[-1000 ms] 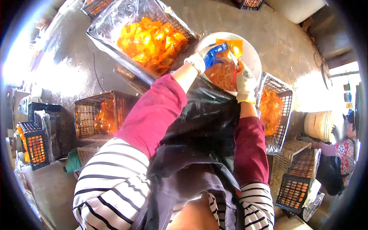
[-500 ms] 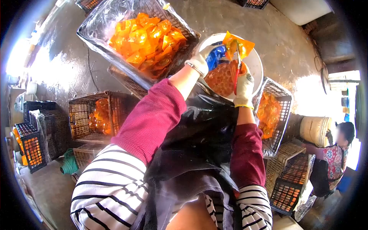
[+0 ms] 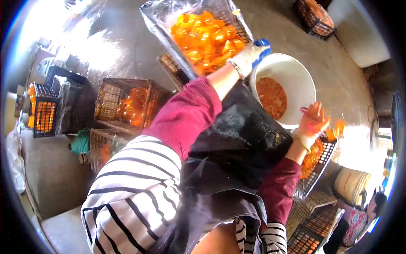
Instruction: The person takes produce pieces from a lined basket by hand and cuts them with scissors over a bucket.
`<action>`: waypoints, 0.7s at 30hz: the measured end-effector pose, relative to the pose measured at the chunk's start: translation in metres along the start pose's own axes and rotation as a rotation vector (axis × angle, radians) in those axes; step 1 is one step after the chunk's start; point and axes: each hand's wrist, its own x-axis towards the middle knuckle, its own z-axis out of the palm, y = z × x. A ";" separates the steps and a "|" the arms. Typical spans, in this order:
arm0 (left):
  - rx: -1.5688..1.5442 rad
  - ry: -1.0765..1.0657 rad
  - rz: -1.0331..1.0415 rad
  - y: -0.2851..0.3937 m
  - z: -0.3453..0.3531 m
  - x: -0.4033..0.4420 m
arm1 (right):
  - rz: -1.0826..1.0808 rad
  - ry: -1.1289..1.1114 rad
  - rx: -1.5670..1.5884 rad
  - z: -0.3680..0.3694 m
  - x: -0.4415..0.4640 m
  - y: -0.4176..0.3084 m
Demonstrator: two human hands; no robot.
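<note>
My left hand (image 3: 250, 56), in a white glove with blue fingers, is between a plastic-lined crate (image 3: 157, 31) and the rim of a white bucket (image 3: 305, 80). Its fingertips are turned away, so their grip is hidden. Shiny orange film packets (image 3: 207, 38) fill the lined crate. Reddish-orange contents (image 3: 272, 97) lie low in the bucket. My right hand (image 3: 312, 122), gloved and stained orange, is beside the bucket's near right edge. Red scissors (image 3: 316, 127) show partly among its fingers. Just right of it, a blurred orange packet (image 3: 337, 129) appears above a crate (image 3: 320, 169) of orange packets.
Left of me, a tipped crate (image 3: 108, 122) holds more orange packets; a green container (image 3: 79, 142) stands below it. Black crates (image 3: 45, 110) stand farther left. A person (image 3: 355, 220) sits at lower right near a cream bucket (image 3: 351, 186). Another crate (image 3: 315, 21) is at upper right.
The orange packet is out of my left hand, which has moved back toward the lined crate. My right hand with the scissors has moved from over the bucket to its right side. The view has turned.
</note>
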 end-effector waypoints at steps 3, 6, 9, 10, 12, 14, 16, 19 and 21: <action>-0.196 0.138 -0.422 0.000 -0.073 -0.015 | 0.100 -0.285 0.228 -0.032 0.002 -0.004; 0.616 0.191 -0.358 -0.027 -0.120 -0.032 | 0.205 -0.457 0.360 0.008 0.009 0.002; 0.987 0.052 -0.409 -0.073 -0.135 -0.038 | 0.189 -0.049 0.100 0.051 0.001 0.017; 1.005 -0.035 -0.450 -0.084 -0.137 -0.035 | 0.165 0.163 -0.037 0.062 0.000 0.020; 1.074 -0.017 -0.458 -0.100 -0.132 -0.031 | 0.240 0.184 -0.114 0.075 0.005 0.024; 0.887 -0.058 -0.507 -0.111 -0.137 -0.018 | 0.305 0.215 -0.149 0.079 0.012 0.030; 0.915 -0.050 -0.445 -0.122 -0.139 -0.017 | 0.348 0.187 -0.193 0.073 0.019 0.034; 0.749 -0.036 -0.417 -0.129 -0.154 -0.022 | 0.359 0.182 -0.277 0.073 0.021 0.037; 0.285 0.123 -0.538 -0.131 -0.177 -0.024 | 0.334 0.174 -0.296 0.081 0.014 0.041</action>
